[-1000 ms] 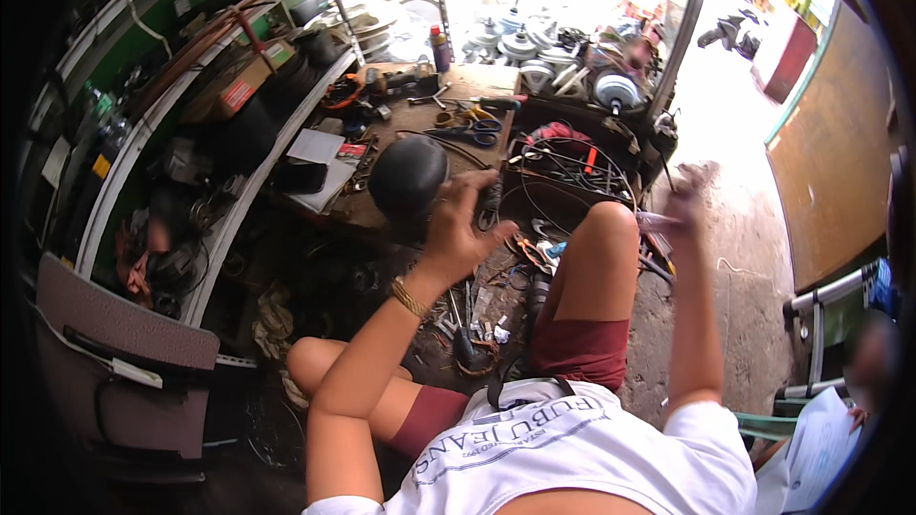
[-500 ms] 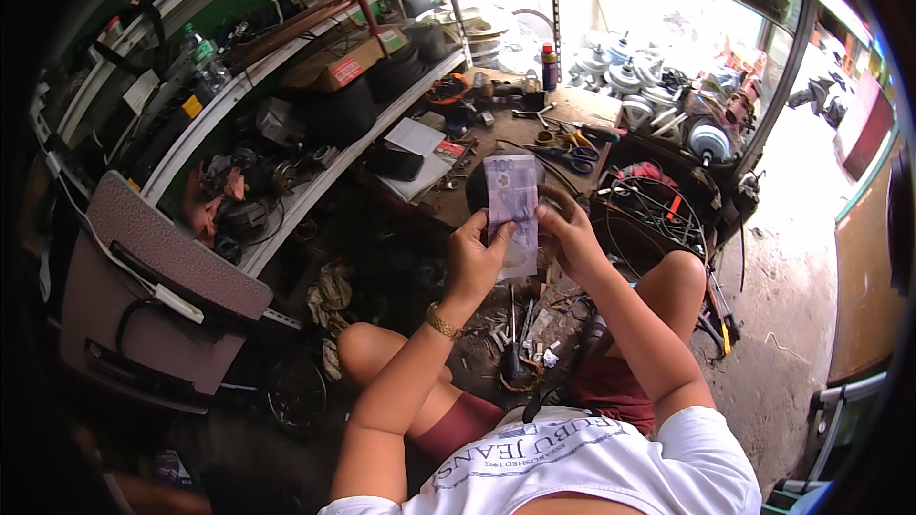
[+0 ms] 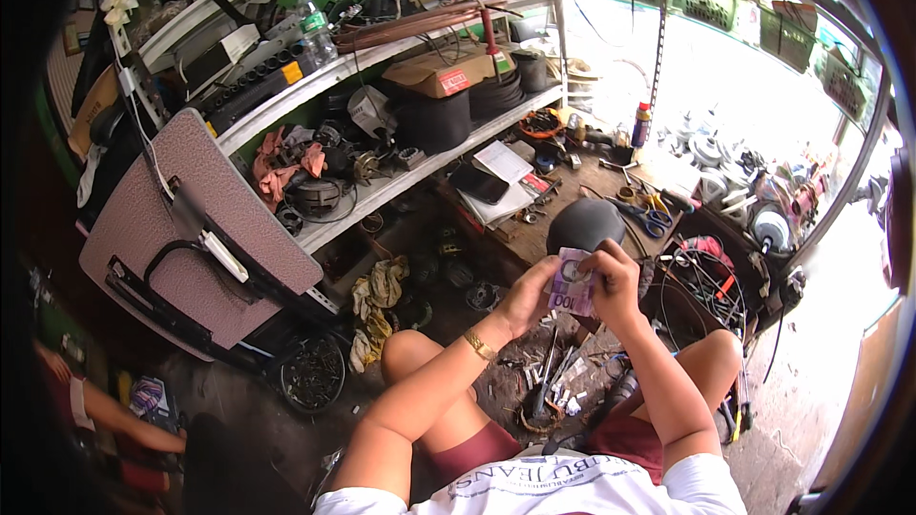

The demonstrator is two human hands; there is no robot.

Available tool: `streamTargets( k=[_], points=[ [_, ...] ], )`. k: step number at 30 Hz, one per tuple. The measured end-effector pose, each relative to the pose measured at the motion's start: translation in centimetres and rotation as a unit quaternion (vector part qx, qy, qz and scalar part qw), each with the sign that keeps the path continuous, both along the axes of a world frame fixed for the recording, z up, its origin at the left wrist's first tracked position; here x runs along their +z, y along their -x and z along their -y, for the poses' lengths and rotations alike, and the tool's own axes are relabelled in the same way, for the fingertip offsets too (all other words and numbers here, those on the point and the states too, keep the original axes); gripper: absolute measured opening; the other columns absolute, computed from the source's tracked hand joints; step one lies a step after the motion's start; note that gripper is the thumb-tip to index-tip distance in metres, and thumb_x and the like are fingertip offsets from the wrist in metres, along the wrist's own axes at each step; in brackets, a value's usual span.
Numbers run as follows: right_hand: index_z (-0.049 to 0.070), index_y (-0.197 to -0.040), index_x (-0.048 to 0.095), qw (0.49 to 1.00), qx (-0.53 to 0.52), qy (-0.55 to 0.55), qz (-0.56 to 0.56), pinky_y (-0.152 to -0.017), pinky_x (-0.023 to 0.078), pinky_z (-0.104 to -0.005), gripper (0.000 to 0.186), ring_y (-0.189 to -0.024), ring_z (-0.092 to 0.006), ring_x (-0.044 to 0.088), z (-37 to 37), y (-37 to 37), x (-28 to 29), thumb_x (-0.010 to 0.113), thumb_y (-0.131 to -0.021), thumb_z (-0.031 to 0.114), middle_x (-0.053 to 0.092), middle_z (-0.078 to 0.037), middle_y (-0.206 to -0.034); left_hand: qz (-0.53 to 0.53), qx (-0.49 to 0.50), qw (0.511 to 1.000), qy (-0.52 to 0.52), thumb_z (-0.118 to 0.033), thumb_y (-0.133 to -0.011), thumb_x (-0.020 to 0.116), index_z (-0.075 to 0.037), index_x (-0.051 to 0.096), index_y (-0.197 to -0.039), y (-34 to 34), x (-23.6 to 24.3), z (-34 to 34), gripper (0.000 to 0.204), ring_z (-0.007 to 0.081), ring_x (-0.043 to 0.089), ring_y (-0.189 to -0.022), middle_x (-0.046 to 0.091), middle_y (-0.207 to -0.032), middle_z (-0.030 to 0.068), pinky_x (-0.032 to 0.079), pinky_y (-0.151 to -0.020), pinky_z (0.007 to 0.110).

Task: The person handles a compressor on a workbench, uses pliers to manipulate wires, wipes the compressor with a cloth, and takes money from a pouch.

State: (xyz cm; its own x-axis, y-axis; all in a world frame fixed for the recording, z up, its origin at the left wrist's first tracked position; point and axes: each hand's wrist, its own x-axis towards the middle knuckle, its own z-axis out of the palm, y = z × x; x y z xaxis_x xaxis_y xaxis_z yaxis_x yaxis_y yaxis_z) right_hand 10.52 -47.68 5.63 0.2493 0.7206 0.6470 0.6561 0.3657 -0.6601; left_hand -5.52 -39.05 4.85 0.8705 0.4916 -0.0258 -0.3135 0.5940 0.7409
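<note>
A purple banknote [image 3: 571, 298] is held in front of me, with part of it hidden behind fingers. My left hand [image 3: 526, 299] pinches its left side between thumb and fingers and wears a gold-coloured watch or bracelet at the wrist. On the other side, my right hand [image 3: 617, 284] has its fingers curled over the note's upper right. Only a short stretch of the note shows, apparently folded over. Just beyond the hands is a dark rounded object [image 3: 585, 225], like a padded seat, next to the low wooden bench [image 3: 553, 198].
On the bench lie blue-handled scissors [image 3: 656, 219], a black phone [image 3: 478, 183], papers and a bottle [image 3: 640, 124]. Tangled cables [image 3: 701, 281] fill a box at right. Loaded shelves [image 3: 420, 157] stand left, beside a speckled panel [image 3: 205, 238]. Tools and scraps litter the floor. Another person's leg [image 3: 124, 410] shows at lower left.
The long, spread banknote now looks folded shorter, and my right hand has closed over its top. The view has swung left, so the shelves and bench sit further right.
</note>
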Motion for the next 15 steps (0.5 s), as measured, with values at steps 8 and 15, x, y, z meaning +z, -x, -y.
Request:
streamTargets(
  k=[8,15],
  points=[
    [0.001,-0.137,0.043,0.901,0.206,0.081,-0.374,-0.099,0.041,-0.0305,0.038,-0.112,-0.0159,0.052,-4.2,4.3,0.1,0.049,-0.104,0.019,0.053,-0.009,-0.123,-0.038,0.311,0.898,-0.308,-0.010,-0.102,0.050,-0.002,0.056,-0.116,0.4,-1.7,-4.2,0.017,0.0104,0.058,-0.098,0.063,-0.107,0.0046,0.048,-0.087,0.029],
    [-0.001,-0.116,0.050,0.926,0.118,0.012,-0.359,-0.091,0.044,-0.0286,0.020,-0.101,-0.0146,0.052,-10.3,7.9,-1.5,0.053,-0.102,0.013,0.057,-0.007,-0.107,-0.038,0.403,0.856,-0.321,-0.015,-0.105,0.045,-0.003,0.055,-0.124,0.9,-1.4,-5.4,0.025,0.0100,0.055,-0.100,0.061,-0.112,0.0024,0.046,-0.090,0.028]
  ],
)
